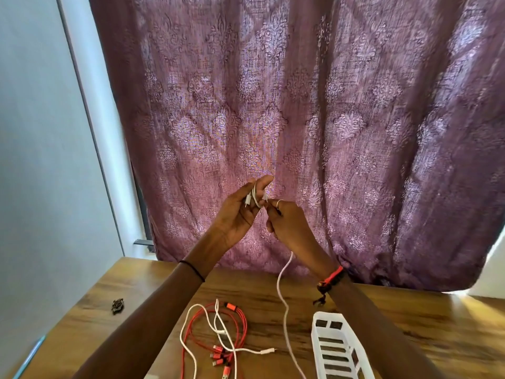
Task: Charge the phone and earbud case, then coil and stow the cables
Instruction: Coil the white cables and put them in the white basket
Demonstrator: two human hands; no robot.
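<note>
Head view gives me both hands raised above the desk (410, 324): the left hand (240, 212) grips a few loops of the white cable (284, 310), plugs against its fingers. The right hand (287, 222) pinches the strand just beside it, and the slack trails down near the white basket (328, 315). I judge the coil goes best if I feed slack from the right, lay even loops, and lift the tail clear of the red cable (240, 321).

Likely home: curtain (300, 119), wooden table (410, 324).
</note>
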